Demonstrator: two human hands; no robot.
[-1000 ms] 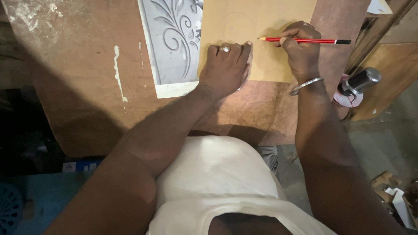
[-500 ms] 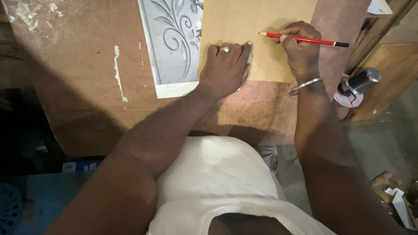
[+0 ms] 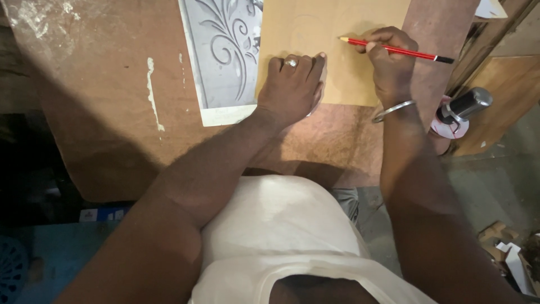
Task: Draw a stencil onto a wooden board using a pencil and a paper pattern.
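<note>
My right hand (image 3: pixel 389 63) grips a red pencil (image 3: pixel 394 49) with a black end, its tip pointing left and touching a pale tan sheet (image 3: pixel 337 34) on the brown worktable (image 3: pixel 101 112). A metal bangle sits on that wrist. My left hand (image 3: pixel 292 84), wearing a ring, lies flat with fingers together on the lower left part of the sheet, pressing it down. Just left of it lies a grey printed picture of a leafy scroll ornament (image 3: pixel 222 56), partly overlapped by the tan sheet.
A black-handled tool on a pink base (image 3: pixel 458 112) stands at the table's right edge beside wooden boards (image 3: pixel 500 90). White paint smears (image 3: pixel 152 84) mark the tabletop. Cardboard scraps (image 3: pixel 506 253) lie on the floor at lower right; a blue surface (image 3: pixel 56 247) lies at lower left.
The pencil tip has shifted slightly left and up on the tan sheet. My left hand has stayed pressed in place.
</note>
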